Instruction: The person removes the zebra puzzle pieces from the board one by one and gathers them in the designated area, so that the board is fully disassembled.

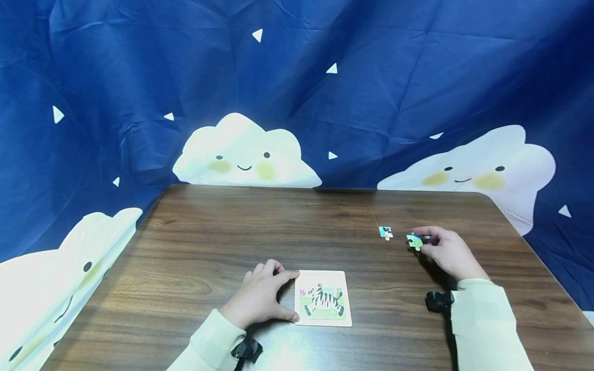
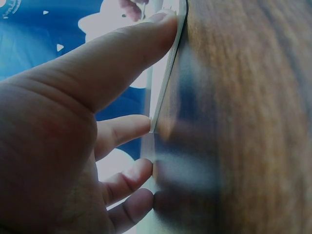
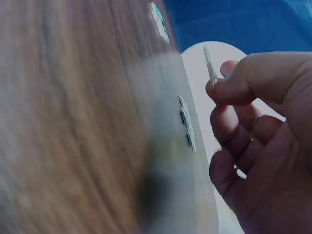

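My left hand (image 1: 260, 293) rests at the left side of a square puzzle board (image 1: 345, 299) with a zebra picture. Its thumb and index finger touch the board's two left corners, and the left wrist view shows both fairly straight against the board's edge (image 2: 163, 83). Farther right, my right hand (image 1: 449, 253) pinches a green and blue jigsaw piece (image 1: 414, 241) between thumb and fingertips, above the table. The right wrist view shows this piece (image 3: 210, 63) edge-on. Another jigsaw piece (image 3: 187, 124) lies on the table below that hand.
A blue and white jigsaw piece (image 1: 385, 233) lies left of the right hand. The brown wooden table (image 1: 223, 226) ends at a blue cloth backdrop (image 1: 287, 67) printed with white clouds. A black camera strap (image 1: 248, 349) is on the left wrist, another (image 1: 438, 301) on the right.
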A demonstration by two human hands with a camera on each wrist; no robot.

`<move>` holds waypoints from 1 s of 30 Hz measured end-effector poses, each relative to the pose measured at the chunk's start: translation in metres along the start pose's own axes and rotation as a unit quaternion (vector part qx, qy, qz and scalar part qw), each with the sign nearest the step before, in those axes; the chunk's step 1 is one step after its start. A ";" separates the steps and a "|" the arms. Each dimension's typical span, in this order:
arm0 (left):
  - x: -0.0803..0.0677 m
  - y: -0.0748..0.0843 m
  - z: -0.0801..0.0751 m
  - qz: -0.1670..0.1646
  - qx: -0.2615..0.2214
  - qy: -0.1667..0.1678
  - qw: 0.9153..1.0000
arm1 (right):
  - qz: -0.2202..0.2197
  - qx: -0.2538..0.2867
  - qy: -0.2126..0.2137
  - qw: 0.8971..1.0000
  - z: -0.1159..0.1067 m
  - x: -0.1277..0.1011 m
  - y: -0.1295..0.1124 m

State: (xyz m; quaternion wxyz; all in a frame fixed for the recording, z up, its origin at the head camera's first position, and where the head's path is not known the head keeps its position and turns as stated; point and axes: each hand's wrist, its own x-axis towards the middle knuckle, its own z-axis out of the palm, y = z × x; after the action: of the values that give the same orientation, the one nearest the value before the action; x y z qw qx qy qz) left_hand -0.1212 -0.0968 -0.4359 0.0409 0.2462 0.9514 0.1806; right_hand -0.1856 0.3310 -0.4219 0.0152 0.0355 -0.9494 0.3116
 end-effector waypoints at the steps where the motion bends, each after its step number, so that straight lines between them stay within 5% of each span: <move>1: 0.000 0.000 0.000 0.000 0.001 0.000 1.000 | 0.002 0.003 0.001 1.000 -0.001 -0.001 0.002; 24: -0.001 -0.002 0.000 -0.009 0.003 -0.006 1.000 | 0.045 0.048 0.086 0.994 -0.008 -0.015 0.056; 30: 0.000 0.000 0.001 -0.006 0.003 -0.009 1.000 | 0.045 0.120 0.086 0.988 -0.015 -0.016 0.070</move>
State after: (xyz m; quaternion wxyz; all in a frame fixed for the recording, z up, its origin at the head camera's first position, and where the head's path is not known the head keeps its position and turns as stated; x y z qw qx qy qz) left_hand -0.1206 -0.0964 -0.4371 0.0497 0.2420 0.9530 0.1755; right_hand -0.1752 0.3969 -0.4517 0.0784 -0.0329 -0.9011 0.4253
